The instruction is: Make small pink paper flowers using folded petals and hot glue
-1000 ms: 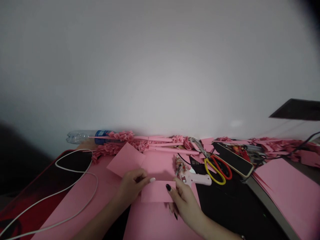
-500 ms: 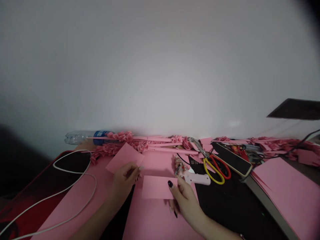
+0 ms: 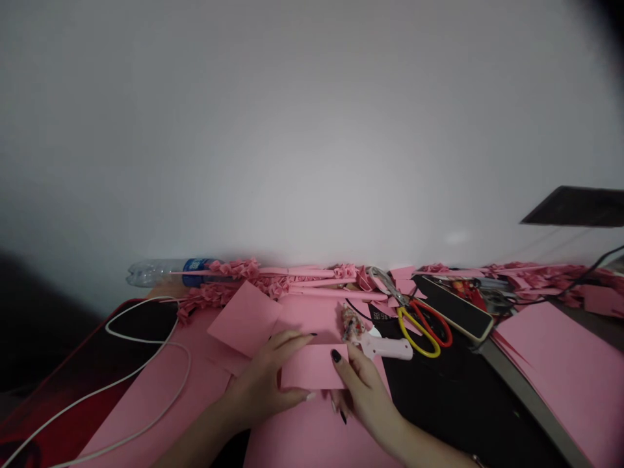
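Both hands at work on a small pink paper rectangle [image 3: 314,366], lying on a large pink sheet [image 3: 302,429] on the counter [image 3: 463,396], near the front edge. Left hand [image 3: 266,383] cupped round the rectangle's left end, grip pinching it: fingers [image 3: 292,338] along the far edge, thumb under the near edge. Right hand [image 3: 363,387] holding the right end, grip pressed on the paper with a dark-nailed thumb on top, other fingers tucked beneath.

Just behind the left hand, a loose pink square [image 3: 244,318]. Beside the right hand, a pale pink glue gun [image 3: 385,348], then scissors [image 3: 422,325] with yellow and red handles, and a phone [image 3: 455,305] lying at a slant. Along the wall, a row of crumpled pink paper flowers [image 3: 234,270] and rolled pink sticks [image 3: 322,283], plus a plastic bottle [image 3: 166,270] on its side. Far left, a white cable [image 3: 146,338] looping over a dark mat [image 3: 97,364]. Right, another stack of pink sheets [image 3: 560,364]
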Demonstrator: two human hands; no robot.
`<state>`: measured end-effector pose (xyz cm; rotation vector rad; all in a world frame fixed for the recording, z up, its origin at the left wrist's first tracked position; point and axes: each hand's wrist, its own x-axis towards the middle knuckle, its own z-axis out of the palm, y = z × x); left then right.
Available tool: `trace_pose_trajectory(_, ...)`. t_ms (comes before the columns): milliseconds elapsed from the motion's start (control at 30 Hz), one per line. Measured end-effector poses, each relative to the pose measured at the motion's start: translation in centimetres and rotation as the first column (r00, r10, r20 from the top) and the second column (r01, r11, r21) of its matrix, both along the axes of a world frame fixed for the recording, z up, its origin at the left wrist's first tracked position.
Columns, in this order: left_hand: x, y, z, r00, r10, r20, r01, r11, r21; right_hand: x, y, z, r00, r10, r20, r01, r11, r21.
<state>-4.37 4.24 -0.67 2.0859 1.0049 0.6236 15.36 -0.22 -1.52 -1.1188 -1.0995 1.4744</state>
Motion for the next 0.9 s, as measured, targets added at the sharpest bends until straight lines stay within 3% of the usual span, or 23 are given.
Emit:
trace_pose_trajectory(200, 0.1, 0.3, 0.0, 1.000, 0.029, 0.002, -0.029, 0.999, -0.014, 0.2, -0.1, 0.4, 0.998, 0.052, -0.029, -0.053, 0.998, -0.040)
trace_pose_trajectory(533, 0.6, -0.3, 0.5, 0.990, -0.119, -0.076, 0.117, 0.993, -0.031, 0.1, 0.1, -0.1, 0.999, 0.042, -0.005, -0.042, 0.997, -0.066)
trace_pose_trajectory(767, 0.9, -0.9, 0.7, 0.990, -0.093, -0.102, 0.102, 0.991, 0.089, 0.2, 0.3, 0.0, 0.996, 0.077, -0.043, -0.079, 0.996, -0.051)
trace_pose_trajectory(900, 0.7, -0.9, 0.8, 0.994, -0.070, -0.089, 0.071, 0.997, 0.014, 0.3, 0.3, -0.2, 0.992, 0.103, -0.073, -0.106, 0.994, -0.035)
